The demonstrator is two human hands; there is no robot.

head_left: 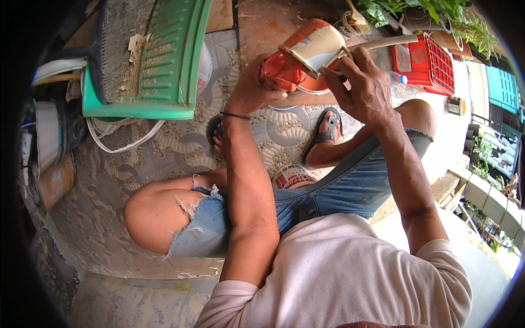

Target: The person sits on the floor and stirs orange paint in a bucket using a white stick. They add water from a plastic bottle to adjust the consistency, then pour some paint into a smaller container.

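Note:
My left hand [254,90] is closed round the orange lower part of an orange-and-cream, cup-shaped piece [320,46]. The piece is tilted on its side, its rim toward my right hand. My right hand [363,90] has its thumb and fingers bent together at that rim, by a thin pale flat edge. A long, curved, beige strip or handle [388,41] runs out to the right from behind these fingers. Whether the fingers grip it cannot be made out. Below the piece, a round orange container [314,85] is partly hidden.
At the upper left lies a dirty green plastic dustpan [183,104] beside a bristly broom head [123,49]. A red crate [437,63], a bottle with a blue cap [403,79] and a brush [358,22] are at the upper right. A printed tub [292,177] stands between my legs.

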